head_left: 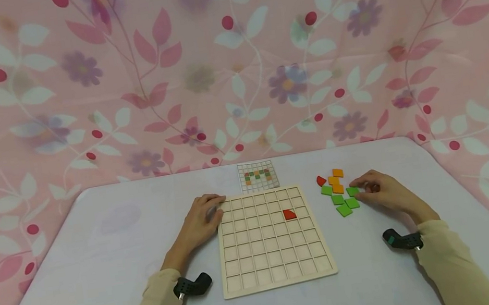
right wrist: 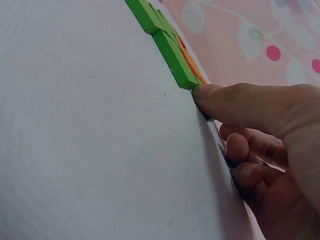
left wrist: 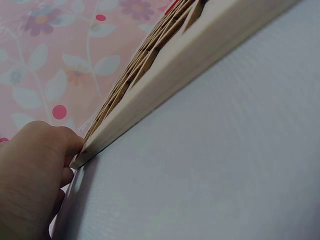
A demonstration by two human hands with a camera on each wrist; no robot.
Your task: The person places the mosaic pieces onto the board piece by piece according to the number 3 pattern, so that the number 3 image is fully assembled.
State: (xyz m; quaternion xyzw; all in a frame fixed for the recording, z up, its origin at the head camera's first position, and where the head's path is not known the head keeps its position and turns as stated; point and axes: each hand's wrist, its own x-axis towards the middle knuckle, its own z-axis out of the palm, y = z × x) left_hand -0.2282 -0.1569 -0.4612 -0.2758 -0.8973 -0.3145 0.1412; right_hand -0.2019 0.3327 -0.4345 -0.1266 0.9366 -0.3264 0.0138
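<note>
A square wooden grid board (head_left: 259, 248) lies on the table, with a red quarter-round tile (head_left: 289, 214) in one of its cells. My left hand (head_left: 199, 223) holds the board's far left corner, fingers bent against the edge (left wrist: 165, 82). On the right, my right hand (head_left: 385, 193) has thumb and index finger at a green square tile (head_left: 352, 191), pinching it at the table surface. In the right wrist view the thumb (right wrist: 215, 97) partly hides that tile. Other green tiles (right wrist: 172, 60) lie right beside it.
Behind the board lies a pattern card (head_left: 258, 177) with a small coloured grid. Orange tiles (head_left: 333, 181), another red tile (head_left: 321, 180) and several green tiles (head_left: 338, 199) are grouped right of the board. A floral cloth (head_left: 236, 95) hangs behind the white table (head_left: 113, 256).
</note>
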